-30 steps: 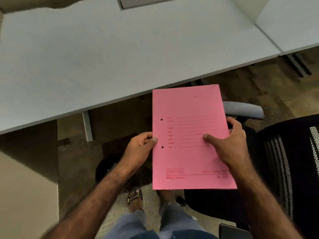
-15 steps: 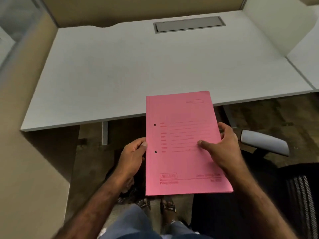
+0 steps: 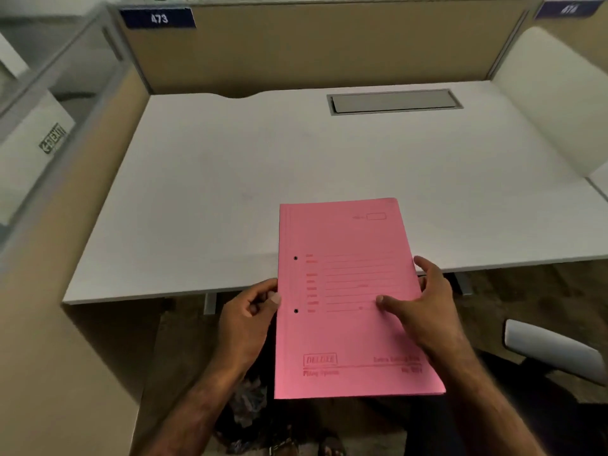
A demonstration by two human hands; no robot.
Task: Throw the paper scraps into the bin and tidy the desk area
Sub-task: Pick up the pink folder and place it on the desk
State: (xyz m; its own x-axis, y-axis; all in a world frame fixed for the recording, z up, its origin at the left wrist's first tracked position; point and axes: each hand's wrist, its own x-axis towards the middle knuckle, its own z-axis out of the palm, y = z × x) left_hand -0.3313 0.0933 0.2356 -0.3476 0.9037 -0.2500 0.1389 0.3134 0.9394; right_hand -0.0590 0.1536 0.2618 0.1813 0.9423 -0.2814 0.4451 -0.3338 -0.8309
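Stage: late, judged | tabletop [image 3: 230, 179]: no scraps visible | crumpled paper [image 3: 248, 403] lower centre, dark bin unclear | pink file folder [image 3: 345, 291] centre frame, over the front edge, pinched by left hand [image 3: 245, 320] and right hand [image 3: 424, 311] | left: set folder down

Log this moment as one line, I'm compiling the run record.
stage: tidying desk | left hand: pinches pink folder left edge | right hand: grips right edge | folder: top end over white desk
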